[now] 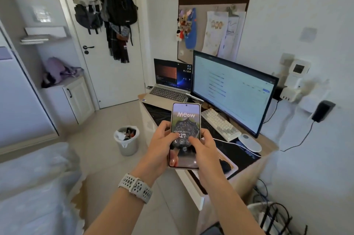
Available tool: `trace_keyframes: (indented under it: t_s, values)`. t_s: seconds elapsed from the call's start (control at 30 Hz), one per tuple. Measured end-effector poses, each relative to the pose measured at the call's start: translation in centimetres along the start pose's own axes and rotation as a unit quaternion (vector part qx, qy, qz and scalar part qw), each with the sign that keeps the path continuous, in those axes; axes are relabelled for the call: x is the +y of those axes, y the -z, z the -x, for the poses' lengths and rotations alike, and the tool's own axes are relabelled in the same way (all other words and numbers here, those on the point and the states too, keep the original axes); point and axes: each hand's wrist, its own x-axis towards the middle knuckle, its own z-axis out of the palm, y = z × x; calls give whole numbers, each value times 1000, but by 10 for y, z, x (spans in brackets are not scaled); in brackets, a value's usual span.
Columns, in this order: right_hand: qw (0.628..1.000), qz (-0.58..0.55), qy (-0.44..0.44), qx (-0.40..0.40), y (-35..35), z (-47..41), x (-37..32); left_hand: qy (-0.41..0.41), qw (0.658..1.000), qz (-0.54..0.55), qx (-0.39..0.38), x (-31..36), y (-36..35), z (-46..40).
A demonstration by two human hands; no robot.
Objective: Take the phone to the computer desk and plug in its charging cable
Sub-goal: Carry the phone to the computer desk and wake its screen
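Note:
The phone (185,119) is upright in front of me with its lock screen lit, showing "Meow". My left hand (161,146) grips its left edge and my right hand (203,150) holds its right side, thumb over the lower screen. Both hands hover above the near corner of the computer desk (268,148). A white cable (229,141) runs across the black desk mat toward the phone; its end is hidden behind my right hand.
On the desk stand a monitor (233,89), an open laptop (170,85), a white keyboard (220,124) and a mouse (250,142). Chargers (293,85) hang on the right wall. A bin (126,140) stands on the floor left; the bed (34,186) lies at lower left.

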Motion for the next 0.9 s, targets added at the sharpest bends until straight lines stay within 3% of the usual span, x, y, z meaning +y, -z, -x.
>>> trace_keyframes:
  t_s: [0.53,0.9]
  values:
    - [982,40,-3,187,-72,-192,64,120,978,-30,-169,-40,88,-255]
    - [962,37,-31,268,-47,-279,96,192,952,-63,-229,-87,69,-365]
